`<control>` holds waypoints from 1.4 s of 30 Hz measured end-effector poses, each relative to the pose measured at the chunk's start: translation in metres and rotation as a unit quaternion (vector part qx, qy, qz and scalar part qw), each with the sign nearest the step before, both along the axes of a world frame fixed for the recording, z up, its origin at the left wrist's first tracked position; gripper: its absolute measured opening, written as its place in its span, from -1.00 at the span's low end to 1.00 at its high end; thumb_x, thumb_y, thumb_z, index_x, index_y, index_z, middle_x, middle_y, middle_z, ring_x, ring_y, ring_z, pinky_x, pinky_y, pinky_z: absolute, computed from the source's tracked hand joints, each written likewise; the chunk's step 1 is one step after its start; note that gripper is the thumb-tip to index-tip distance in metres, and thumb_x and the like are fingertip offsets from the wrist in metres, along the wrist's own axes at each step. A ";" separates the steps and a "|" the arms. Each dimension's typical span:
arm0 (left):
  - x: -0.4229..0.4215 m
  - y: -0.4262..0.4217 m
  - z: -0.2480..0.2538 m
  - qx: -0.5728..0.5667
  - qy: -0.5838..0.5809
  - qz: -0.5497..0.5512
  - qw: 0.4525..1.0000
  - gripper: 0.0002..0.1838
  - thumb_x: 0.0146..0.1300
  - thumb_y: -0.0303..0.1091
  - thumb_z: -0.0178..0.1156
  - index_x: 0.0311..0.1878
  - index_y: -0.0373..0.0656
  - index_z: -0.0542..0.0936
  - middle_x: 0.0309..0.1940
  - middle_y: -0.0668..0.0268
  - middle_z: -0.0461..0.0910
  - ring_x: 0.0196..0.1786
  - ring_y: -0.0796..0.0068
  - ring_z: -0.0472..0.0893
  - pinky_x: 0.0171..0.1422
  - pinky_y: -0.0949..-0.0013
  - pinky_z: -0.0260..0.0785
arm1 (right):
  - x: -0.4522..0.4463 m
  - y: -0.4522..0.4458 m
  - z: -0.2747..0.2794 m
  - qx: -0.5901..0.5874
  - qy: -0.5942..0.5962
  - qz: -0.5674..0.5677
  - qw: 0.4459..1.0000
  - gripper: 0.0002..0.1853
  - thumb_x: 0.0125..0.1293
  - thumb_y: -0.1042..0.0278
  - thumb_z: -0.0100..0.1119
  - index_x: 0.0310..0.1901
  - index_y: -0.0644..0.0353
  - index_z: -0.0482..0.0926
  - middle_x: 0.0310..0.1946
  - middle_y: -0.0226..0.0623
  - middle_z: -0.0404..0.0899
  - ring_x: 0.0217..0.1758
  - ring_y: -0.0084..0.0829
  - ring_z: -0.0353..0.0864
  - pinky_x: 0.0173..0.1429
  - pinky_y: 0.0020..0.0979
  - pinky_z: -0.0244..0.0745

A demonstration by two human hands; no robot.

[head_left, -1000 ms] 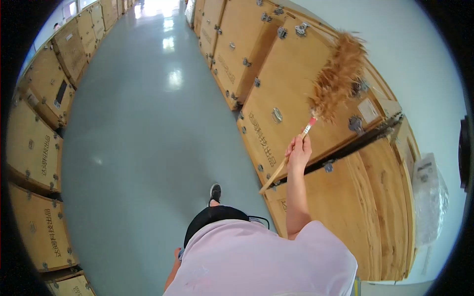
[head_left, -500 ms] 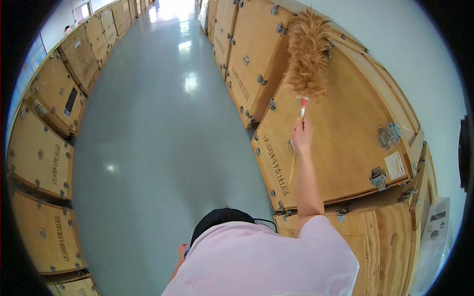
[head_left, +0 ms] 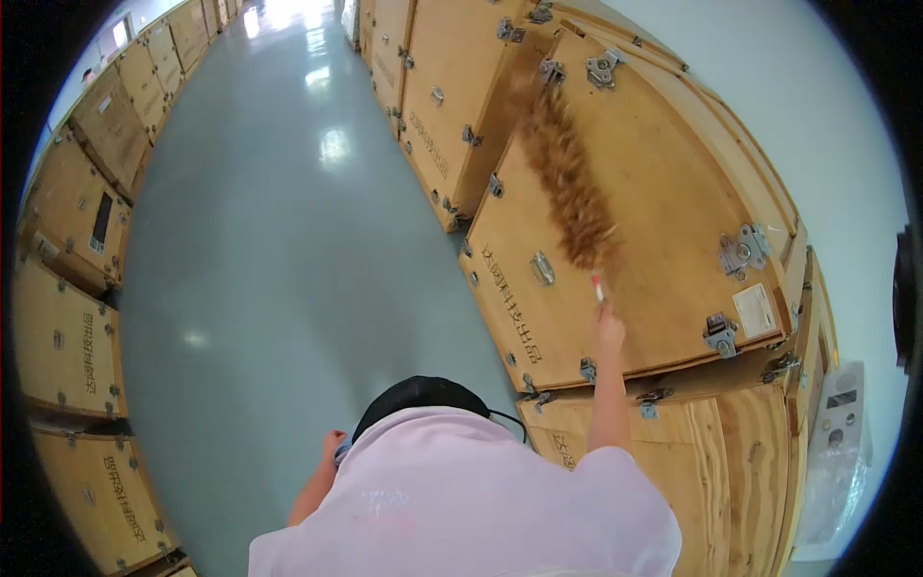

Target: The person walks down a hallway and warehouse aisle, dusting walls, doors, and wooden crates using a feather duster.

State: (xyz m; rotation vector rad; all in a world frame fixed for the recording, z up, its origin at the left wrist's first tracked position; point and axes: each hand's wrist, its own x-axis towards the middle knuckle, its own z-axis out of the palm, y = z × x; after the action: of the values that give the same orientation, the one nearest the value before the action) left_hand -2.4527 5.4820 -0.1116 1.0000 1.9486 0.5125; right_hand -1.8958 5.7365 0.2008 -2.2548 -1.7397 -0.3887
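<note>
Fingers: right hand (head_left: pixel 609 332) curled round slim handle (head_left: pixel 599 291), left hand (head_left: pixel 333 444) too small to tell | feather duster (head_left: pixel 569 188): long, shaggy brown plume, blurred, over broad wooden crate (head_left: pixel 663 212), contact unclear | crate: smooth tan panel, angular metal latches (head_left: pixel 742 252) | floor (head_left: pixel 279 288): glossy grey, beside crate

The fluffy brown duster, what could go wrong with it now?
The feather duster might snag on the metal latch near its tip, and feathers could pull loose. It might also slip and knock the wooden crate under it, since only the right hand grips it.
</note>
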 end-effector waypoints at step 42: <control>-0.019 0.047 0.116 -0.094 -0.093 -0.044 0.990 -0.77 -0.11 -0.32 0.02 -0.43 -0.32 0.46 -0.54 0.10 0.51 -0.56 0.41 0.51 -0.42 0.40 0.36 | 0.031 -0.206 -0.001 -0.010 0.029 -0.218 0.975 -0.75 0.16 0.17 -0.22 -0.29 0.15 0.34 -0.55 -0.05 0.42 -0.50 -0.01 0.40 -0.50 -0.17 0.29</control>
State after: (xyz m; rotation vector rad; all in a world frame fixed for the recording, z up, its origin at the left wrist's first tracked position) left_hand -2.4718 5.5291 0.0041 0.8815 1.7430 0.3515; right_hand -1.8645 5.5310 0.1997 -2.6278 -1.2126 -0.3862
